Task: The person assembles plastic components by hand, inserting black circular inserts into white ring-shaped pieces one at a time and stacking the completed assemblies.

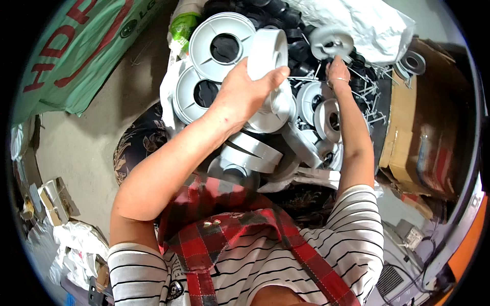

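Observation:
My left hand (246,89) grips a white plastic flanged ring (266,51) by its rim, turned on edge, thumb toward the right. Farther right, my right hand (337,72) reaches among the black parts and white pins, its fingers bunched; what they hold, if anything, is hidden. Just beyond those fingers lies a pale grey plastic wheel (331,42). A thin white pin (304,78) lies between the two hands. Large white plastic discs with round centre holes (206,33) rest left of the held ring, and smaller white rings (328,120) sit below my right hand.
Black round plastic parts (268,11) are heaped at the back. Loose white pins (376,113) lie at the pile's right side, near an open cardboard box (408,120). A white sack (375,25) is behind; a green printed sack (76,61) stands far left.

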Demonstrator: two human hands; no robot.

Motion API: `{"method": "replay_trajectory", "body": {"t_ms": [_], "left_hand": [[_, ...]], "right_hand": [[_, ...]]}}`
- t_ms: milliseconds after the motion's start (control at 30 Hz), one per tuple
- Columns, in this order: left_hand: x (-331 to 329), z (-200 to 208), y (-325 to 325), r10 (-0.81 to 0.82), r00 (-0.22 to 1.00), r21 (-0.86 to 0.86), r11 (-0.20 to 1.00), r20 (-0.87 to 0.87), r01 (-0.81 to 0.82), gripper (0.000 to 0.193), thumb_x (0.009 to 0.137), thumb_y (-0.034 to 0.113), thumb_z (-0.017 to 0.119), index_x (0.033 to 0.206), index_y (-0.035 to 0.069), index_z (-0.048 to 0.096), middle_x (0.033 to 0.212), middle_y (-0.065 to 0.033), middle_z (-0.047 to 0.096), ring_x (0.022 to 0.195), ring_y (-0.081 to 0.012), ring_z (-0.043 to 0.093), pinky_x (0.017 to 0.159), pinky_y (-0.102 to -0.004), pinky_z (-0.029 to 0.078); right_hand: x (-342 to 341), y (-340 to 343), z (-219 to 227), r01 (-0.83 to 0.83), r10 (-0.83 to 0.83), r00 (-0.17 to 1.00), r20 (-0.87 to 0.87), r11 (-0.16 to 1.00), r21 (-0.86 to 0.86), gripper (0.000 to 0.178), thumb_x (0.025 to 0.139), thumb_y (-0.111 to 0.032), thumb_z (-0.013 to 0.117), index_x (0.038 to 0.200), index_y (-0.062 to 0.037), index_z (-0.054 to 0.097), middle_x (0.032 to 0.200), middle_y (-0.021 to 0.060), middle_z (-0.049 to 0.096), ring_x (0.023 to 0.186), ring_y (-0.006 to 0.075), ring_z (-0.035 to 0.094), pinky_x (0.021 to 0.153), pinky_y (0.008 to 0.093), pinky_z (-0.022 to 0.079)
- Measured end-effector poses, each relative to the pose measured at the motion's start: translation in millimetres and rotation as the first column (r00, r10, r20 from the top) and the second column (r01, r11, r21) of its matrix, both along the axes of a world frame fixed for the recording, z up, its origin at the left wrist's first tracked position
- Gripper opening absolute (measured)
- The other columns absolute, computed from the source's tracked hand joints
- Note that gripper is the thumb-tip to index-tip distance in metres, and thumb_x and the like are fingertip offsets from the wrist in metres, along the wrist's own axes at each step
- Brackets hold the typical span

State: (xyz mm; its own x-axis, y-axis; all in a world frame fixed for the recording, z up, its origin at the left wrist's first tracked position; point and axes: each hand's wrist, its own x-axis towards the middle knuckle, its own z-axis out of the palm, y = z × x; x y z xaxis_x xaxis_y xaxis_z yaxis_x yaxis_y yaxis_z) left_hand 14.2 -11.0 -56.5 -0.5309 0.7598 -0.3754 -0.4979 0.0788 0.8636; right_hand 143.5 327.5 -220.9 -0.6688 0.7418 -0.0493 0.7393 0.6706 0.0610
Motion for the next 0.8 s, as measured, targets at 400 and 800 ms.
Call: {"method": "replay_trajectory", "body": {"t_ms": [400, 800], "left_hand": [[20, 14, -7, -0.224, 0.92, 0.324, 0.939, 0.323, 0.115, 0.041, 0.092, 0.032, 0.054, 0.117, -0.001, 0.05, 0.106, -0.0093, 0.06, 0.097, -0.0175, 0.061, 0.086, -0.0346, 0.05], [24, 22, -29, -0.541, 0.802, 0.41, 0.811, 0.253, 0.418, 0.048, 0.09, 0.035, 0.057, 0.119, -0.002, 0.049, 0.107, -0.01, 0.061, 0.097, -0.0176, 0.062, 0.083, -0.0342, 0.053]], "right_hand": [[14, -193, 204, -0.391, 0.164, 0.81, -0.563, 0.866, -0.311, 0.056, 0.07, -0.034, 0.077, 0.11, 0.0003, 0.059, 0.097, 0.0145, 0.061, 0.087, 0.0235, 0.06, 0.078, 0.0305, 0.048], [56, -241, 251, -0.667, 0.6, 0.721, -0.347, 0.736, -0.114, 0.067, 0.062, -0.021, 0.076, 0.119, -0.0021, 0.047, 0.11, 0.0204, 0.049, 0.103, 0.0337, 0.051, 0.089, 0.039, 0.045]]}}
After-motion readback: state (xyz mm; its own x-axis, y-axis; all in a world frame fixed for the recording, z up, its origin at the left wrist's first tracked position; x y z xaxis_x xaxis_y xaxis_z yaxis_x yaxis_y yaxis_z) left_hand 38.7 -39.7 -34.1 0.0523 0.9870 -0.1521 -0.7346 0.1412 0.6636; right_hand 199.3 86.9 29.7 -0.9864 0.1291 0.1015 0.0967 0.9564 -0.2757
